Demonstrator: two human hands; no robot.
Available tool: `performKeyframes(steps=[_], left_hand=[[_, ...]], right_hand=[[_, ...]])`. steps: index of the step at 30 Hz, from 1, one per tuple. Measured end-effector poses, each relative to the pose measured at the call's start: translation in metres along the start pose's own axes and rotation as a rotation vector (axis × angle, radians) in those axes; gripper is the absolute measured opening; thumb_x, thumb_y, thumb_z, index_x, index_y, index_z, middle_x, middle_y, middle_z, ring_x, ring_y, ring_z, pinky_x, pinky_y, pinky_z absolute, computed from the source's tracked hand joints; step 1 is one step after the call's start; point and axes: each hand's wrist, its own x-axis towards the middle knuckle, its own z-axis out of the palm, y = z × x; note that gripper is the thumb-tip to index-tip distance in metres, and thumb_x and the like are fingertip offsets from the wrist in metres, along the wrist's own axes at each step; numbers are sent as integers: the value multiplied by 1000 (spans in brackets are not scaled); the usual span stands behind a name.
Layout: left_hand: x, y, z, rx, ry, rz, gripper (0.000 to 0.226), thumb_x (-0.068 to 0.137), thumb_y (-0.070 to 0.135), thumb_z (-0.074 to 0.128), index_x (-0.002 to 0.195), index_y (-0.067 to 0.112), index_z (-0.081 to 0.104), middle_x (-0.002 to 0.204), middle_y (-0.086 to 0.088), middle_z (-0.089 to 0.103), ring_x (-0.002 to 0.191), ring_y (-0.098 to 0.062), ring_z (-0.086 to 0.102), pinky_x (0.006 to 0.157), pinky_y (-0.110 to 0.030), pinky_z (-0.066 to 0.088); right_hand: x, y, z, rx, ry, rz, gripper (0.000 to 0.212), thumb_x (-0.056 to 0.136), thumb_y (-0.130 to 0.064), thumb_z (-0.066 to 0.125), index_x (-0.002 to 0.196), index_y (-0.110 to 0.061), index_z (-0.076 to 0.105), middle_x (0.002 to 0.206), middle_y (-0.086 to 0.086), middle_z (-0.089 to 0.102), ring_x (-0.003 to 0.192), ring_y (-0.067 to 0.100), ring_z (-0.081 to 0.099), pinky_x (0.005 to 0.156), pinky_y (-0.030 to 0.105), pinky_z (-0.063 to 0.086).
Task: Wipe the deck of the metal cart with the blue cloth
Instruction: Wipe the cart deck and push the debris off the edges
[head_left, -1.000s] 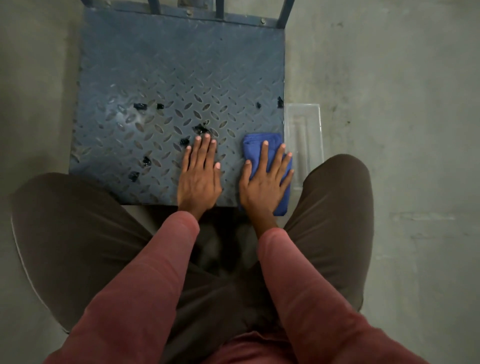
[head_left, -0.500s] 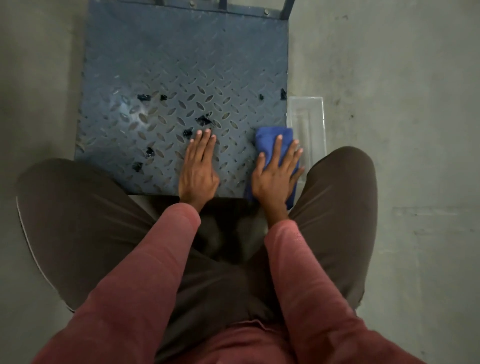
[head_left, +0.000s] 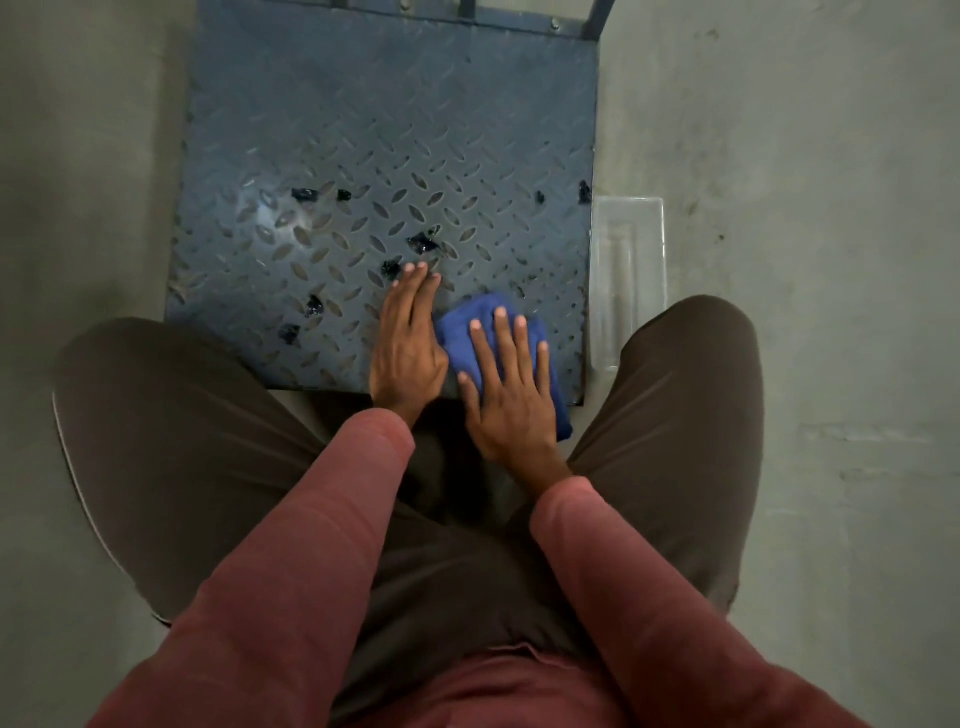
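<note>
Blue cloth (head_left: 519, 358), long axis seemingly near-to-far, under flat right hand (head_left: 506, 395).

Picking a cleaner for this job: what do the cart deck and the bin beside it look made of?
Cart deck: painted metal, seemingly steel tread plate; raised diamond pattern, blue-grey coat with a dull sheen. Bin: clear, probably plastic; the floor shows through its walls.
</note>
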Motion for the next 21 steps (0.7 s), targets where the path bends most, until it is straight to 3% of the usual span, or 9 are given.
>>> performKeyframes(steps=[3,9,13,15,18,21], left_hand=[[1,1,-1,-10,-14,-1,57,92,-3,39,147,-3,50,158,-19,45,152,-36,37,121,-55,35],[2,3,-4,67,-56,1,61,87,-7,44,147,-2,50,160,-18,42,154,-33,32,123,-53,31],[4,6,-5,75,-67,-6,63,84,-4,41,146,-2,50,160,-18,41,155,-33,30,124,-53,29],[3,6,-5,69,-64,-7,62,84,-1,39,145,-2,51,160,-18,42,154,-34,31,125,-52,29],[3,3,-2,33,-34,4,55,89,-5,46,143,-3,53,158,-19,45,152,-35,36,123,-53,31],[3,0,0,14,-18,-5,46,95,-3,50,141,-4,56,156,-20,47,151,-35,39,122,-53,33]], right_hand=[[-4,20,-9,-19,-26,144,65,104,-53,35,161,-35,11,171,3,4,157,25,-1,125,56,8],[82,68,-41,177,-82,379,66,105,-53,25,161,-34,-6,169,7,-13,156,31,-9,124,61,1],[104,63,-34,239,30,470,67,105,-50,27,162,-29,0,170,10,-8,156,34,-6,122,63,9],[90,44,-27,125,56,409,66,104,-52,25,162,-29,2,170,9,-8,156,34,-8,122,64,6],[47,13,-12,-20,-22,102,65,105,-54,24,162,-32,1,170,6,-8,156,32,-10,124,61,-2],[18,15,-4,-44,-89,-108,66,104,-55,30,162,-33,8,171,4,-3,157,30,-8,124,58,2]])
